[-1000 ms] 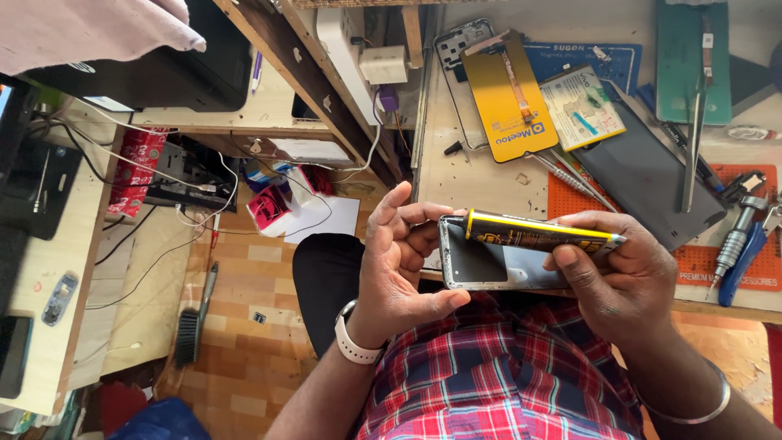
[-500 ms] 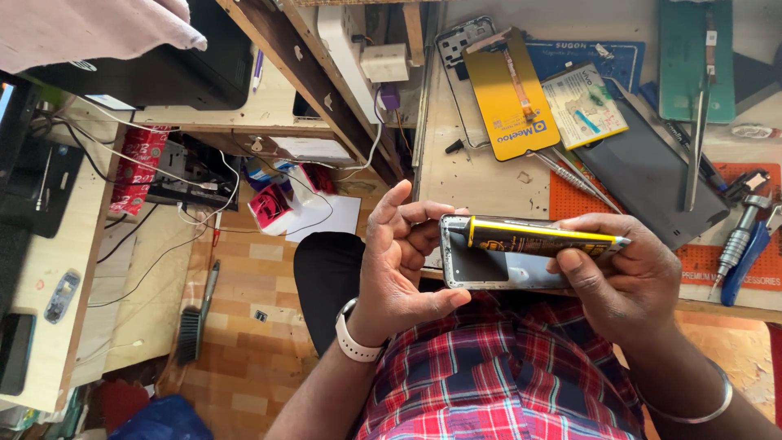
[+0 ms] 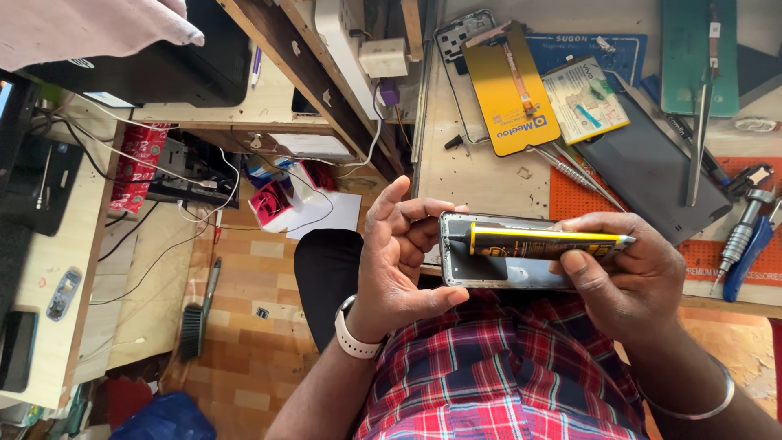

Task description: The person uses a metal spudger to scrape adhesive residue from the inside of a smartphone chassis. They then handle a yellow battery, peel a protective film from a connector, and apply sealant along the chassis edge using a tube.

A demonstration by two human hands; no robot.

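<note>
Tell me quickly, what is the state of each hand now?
Left hand: fingers closed on the end of the phone frame.
Right hand: fingers closed on the yellow and black tube, lying along the frame.

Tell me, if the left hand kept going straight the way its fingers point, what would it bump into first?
Probably the workbench edge just past the fingertips of the left hand, though depth is hard to judge; the fingers curl around the phone frame.

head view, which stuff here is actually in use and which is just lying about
In use: phone body, held at its end by the left hand; black and yellow glue tube, pressed along it by the right hand.

Lying about: yellow screen panel, tweezers, screwdriver, hand brush.
</note>
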